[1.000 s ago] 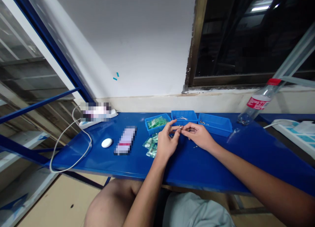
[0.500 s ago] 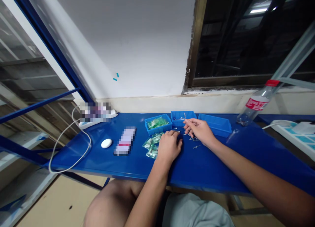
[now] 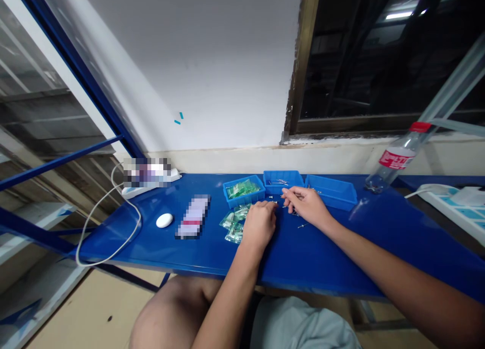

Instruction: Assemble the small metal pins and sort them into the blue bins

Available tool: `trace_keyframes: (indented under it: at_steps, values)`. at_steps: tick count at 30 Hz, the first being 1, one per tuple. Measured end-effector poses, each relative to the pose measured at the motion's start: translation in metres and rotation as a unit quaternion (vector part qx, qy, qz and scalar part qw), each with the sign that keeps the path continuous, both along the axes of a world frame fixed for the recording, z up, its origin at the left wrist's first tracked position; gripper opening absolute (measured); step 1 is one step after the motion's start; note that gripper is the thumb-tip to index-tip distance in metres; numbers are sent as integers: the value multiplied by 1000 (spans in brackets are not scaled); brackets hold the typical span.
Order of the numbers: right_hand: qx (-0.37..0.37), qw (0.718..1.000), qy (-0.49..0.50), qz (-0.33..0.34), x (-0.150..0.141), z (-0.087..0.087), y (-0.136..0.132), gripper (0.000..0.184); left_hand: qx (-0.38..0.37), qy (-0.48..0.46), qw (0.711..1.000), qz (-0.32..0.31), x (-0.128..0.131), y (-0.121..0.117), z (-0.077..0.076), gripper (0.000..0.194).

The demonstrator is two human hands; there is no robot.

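On my feed, thin silver metal pins (image 3: 302, 226) lie on the glossy blue bench (image 3: 341, 253) below centre, beside a curled left hand (image 3: 259, 225) and a narrowly closed right hand (image 3: 306, 206), and I cannot tell whether either holds one.

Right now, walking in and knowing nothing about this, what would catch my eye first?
The long, glossy blue table stands out, with three blue plastic trays along its far edge. Near the middle, the left hand is beside small green packets, while the right hand is just above small metal parts scattered on the table.
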State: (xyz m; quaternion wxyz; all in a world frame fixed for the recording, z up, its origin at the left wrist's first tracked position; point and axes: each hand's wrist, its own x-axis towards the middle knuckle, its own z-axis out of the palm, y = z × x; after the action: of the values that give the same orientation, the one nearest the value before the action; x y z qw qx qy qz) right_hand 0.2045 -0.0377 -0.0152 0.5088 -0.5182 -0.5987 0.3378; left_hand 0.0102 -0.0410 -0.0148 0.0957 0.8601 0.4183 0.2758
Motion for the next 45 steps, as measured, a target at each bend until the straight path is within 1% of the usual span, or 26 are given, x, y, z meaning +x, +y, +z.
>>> trace_keyframes:
  at_steps: [3,6,9,11,15,18,23,25,27,30,33,36,38,42,45]
  values:
    - [11,1000,-14,2,0,-1,-2,50,2,-51,999,0,1,0,0,37]
    - [27,999,-22,4,-1,-3,-4,44,-3,-160,987,2,2,-1,4,30]
    - [31,999,3,29,-5,-9,-4,41,-29,-272,962,21,2,-1,8,22]
    - [27,998,25,52,-7,-13,-2,41,-58,-328,942,30,2,-1,10,18]
    - [29,996,40,75,-11,-19,0,38,-116,-393,912,18,3,0,9,19]
    - [38,996,42,72,-12,-19,0,38,-132,-394,909,3,4,0,8,21]
    - [42,995,57,76,-12,-16,-1,36,-128,-387,913,-10,2,-2,11,25]
    - [61,995,34,71,-13,-14,-3,31,-130,-379,916,-21,1,-2,11,33]
    - [93,994,-10,64,-13,-10,-6,24,-140,-376,916,-27,0,-2,10,44]
    - [135,986,-71,60,-13,-4,-10,18,-160,-390,906,-34,1,0,7,53]
    - [139,986,-78,46,-14,-3,-11,18,-161,-387,907,-38,3,0,5,47]
    - [112,992,-40,31,-13,-6,-8,21,-173,-357,918,-32,3,0,6,28]
    - [101,994,-32,26,-13,-8,-6,23,-185,-349,918,-18,2,0,8,18]
    - [132,987,-84,23,-11,-6,-7,19,-190,-368,910,-2,0,1,9,11]
    - [152,982,-106,30,-11,-4,-9,15,-201,-390,898,-1,0,2,8,13]
